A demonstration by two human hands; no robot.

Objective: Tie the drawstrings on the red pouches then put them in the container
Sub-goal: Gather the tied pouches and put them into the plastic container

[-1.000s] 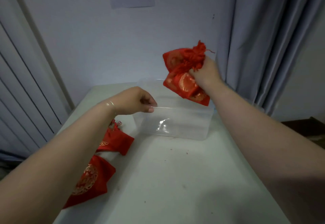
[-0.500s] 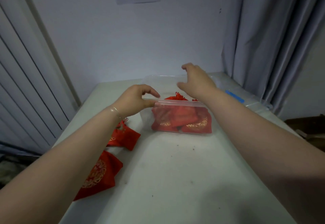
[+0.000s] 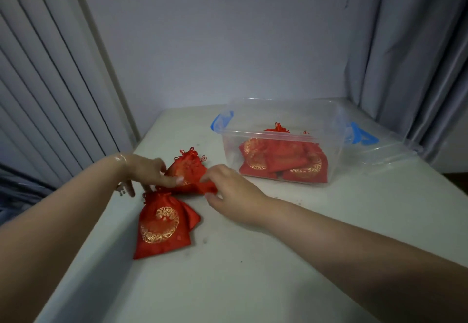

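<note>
We count two red pouches lying loose on the table: the far pouch (image 3: 188, 170) and the near pouch (image 3: 162, 226). One clear container (image 3: 281, 120) holds more pouches (image 3: 281, 163); they overlap, so we cannot count them exactly. We see one lid (image 3: 385, 153) and two hands.

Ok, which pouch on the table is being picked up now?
Start at the clear container on the white table; two red pouches lie to its left. It is the farther pouch, touched by the left hand and right hand; the nearer pouch lies untouched.
</note>
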